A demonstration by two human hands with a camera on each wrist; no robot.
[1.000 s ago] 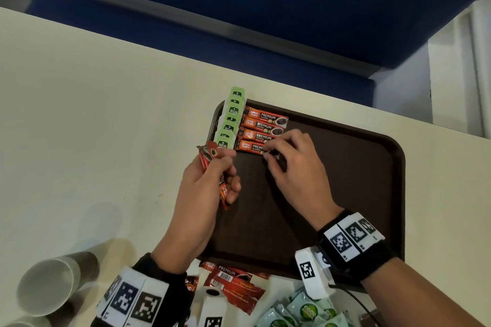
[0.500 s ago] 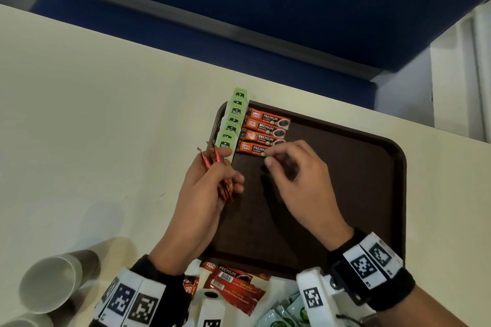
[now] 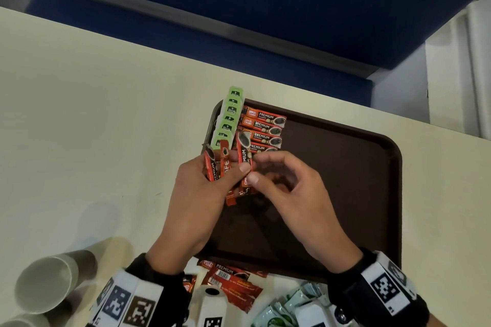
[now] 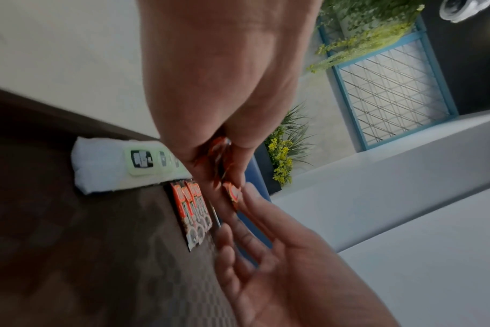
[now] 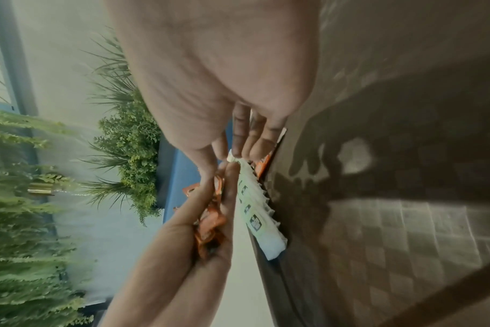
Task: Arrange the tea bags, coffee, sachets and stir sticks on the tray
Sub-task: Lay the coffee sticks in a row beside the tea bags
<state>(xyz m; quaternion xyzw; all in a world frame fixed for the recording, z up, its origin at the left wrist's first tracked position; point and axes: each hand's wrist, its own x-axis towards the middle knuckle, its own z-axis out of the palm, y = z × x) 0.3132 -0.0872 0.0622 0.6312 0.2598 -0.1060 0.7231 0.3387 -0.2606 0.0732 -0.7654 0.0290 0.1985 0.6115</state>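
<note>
A dark brown tray (image 3: pixel 345 167) lies on the cream table. Along its left rim runs a row of green-tagged tea bags (image 3: pixel 229 119) (image 4: pixel 139 159) (image 5: pixel 255 214). Beside them several red coffee sachets (image 3: pixel 265 129) (image 4: pixel 192 210) lie stacked in a column. My left hand (image 3: pixel 231 167) grips a fanned bunch of red coffee sachets (image 3: pixel 214 167) (image 5: pixel 210 221) over the tray's left edge. My right hand (image 3: pixel 255 170) meets it and pinches one upright sachet (image 3: pixel 244 152) (image 4: pixel 233 193) of that bunch between thumb and forefinger.
Paper cups (image 3: pixel 45 287) lie on their sides at the near left. Loose red sachets (image 3: pixel 233 280) and green-and-white packets (image 3: pixel 279 310) are heaped in front of the tray's near rim. The tray's right half is bare. The table ends at a blue wall behind.
My right hand left the laid column of sachets and came back to the left hand, taking hold of one sachet. The left hand turned and fanned its bunch upright.
</note>
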